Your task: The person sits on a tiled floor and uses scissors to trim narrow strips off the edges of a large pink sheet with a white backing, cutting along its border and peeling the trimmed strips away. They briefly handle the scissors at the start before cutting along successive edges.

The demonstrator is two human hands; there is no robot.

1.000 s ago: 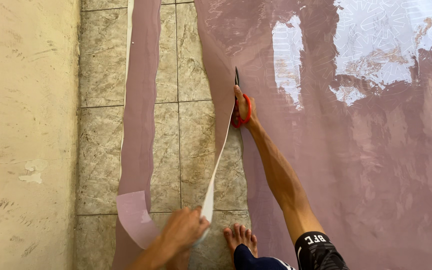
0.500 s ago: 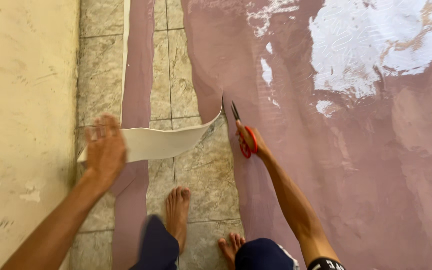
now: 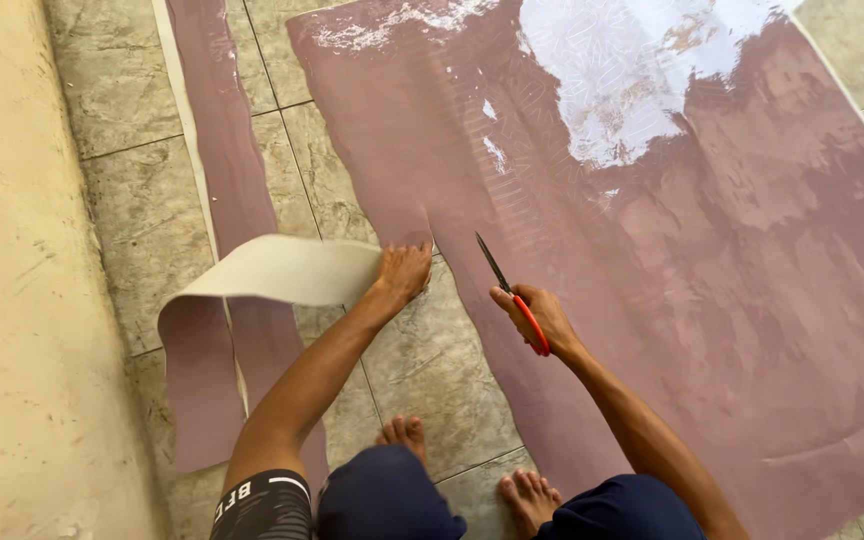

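**Both hands at the cut edge of the mauve sheet**

I see the right hand (image 3: 540,312), at frame centre, closed round the orange handles of a pair of scissors with dark steel blades (image 3: 510,290). The blades point toward the upper left of the frame, and I read them as nearly or fully together; the view is too small to be sure. The right forearm runs down to the lower right, elbow bent, wrist held low over the sheet.

The left hand (image 3: 402,272) sits left of the scissors, near them but apart. Its fingers are curled and press down on the end of a long, narrow cut strip of mauve flooring with a pale cream underside (image 3: 282,270). The left arm reaches up from the lower centre, nearly straight.

The strip arcs from that hand toward the left of the frame, cream side up, then folds over and falls mauve side up toward the lower left. Beneath it, a second narrow mauve strip (image 3: 224,160) lies flat, running from the upper left down the frame.

The large mauve flexible sheet with worn white patches (image 3: 672,300) covers the right and upper frame, flat on the grey marbled tile floor (image 3: 432,370). The blade tip lies over the sheet's left edge.

Hard to make out: whether the blades touch the sheet, and how the fingers sit in the handles. Two bare feet (image 3: 527,495) show at the bottom edge, partly hidden by dark blue clothing. The sheet's far corners are cut off. A beige plastered wall (image 3: 12,300) fills the left edge.
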